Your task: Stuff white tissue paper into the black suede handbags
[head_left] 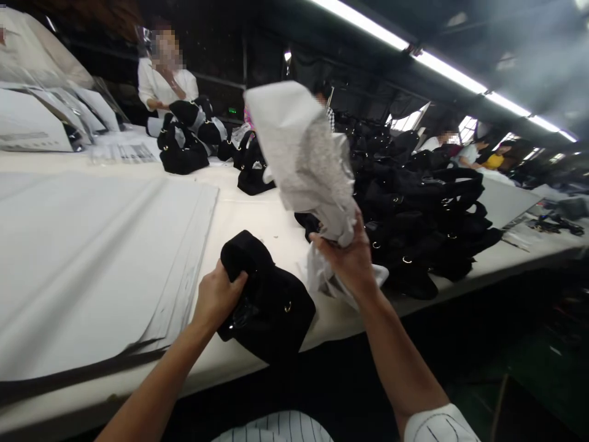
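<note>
My left hand [219, 297] grips the upper edge of a black bag [280, 307], near its wide strap. The bag rests at the table's front edge, and a small gold-coloured ring shows on its side. Raised to the right of it, my right hand [347, 258] is closed around the lower end of a crumpled sheet of white paper [299, 141], which stands up above the fist. More crumpled white wrapping [322, 273] lies just under and behind that hand.
A stack of large white sheets [101, 264] covers the left of the cream table [243, 212]. Many black bags [414, 227] are heaped at the right, with several more [184, 147] at the back. Across the table stands a person in white [168, 86]; others are farther right.
</note>
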The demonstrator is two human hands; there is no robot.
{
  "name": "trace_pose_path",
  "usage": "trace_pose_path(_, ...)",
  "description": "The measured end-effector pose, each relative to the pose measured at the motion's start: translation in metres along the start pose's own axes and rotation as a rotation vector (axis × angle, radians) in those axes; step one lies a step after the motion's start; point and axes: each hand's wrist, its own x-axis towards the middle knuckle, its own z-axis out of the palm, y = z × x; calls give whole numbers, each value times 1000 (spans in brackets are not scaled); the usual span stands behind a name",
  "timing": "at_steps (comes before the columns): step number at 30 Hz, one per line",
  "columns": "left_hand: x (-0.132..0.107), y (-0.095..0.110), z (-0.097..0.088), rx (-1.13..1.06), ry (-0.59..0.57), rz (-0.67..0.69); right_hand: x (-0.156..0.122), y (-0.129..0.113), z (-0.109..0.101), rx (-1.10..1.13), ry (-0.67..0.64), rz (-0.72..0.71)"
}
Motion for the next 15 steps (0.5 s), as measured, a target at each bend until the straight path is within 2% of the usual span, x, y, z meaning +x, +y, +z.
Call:
trace_pose_path(3, -5, 0, 10, -107, 48, -18, 4, -1, 38, 84, -348, 93)
trace_pose_path(5, -8, -4, 11, -148, 45, -25, 6, 0, 56, 131, -462, 95)
trace_pose_path(6, -9, -6, 11, -161, 42, -31, 7, 1, 61, 170, -466, 83)
trace_pose_path(8, -10, -11, 8, -188, 42, -43, 7, -2, 60, 227, -356, 54)
trace_pose_path(12, -8, -9, 8, -185, 42, -42, -7, -30, 33, 98, 150, -108)
trace_pose_path(13, -7, -5, 10, -177, 45, -27, -12, -42, 27, 53, 227, -178)
trace_pose_path(15, -3, 4, 16, -184, 60, 13, -24, -63, 21, -7, 221, -316)
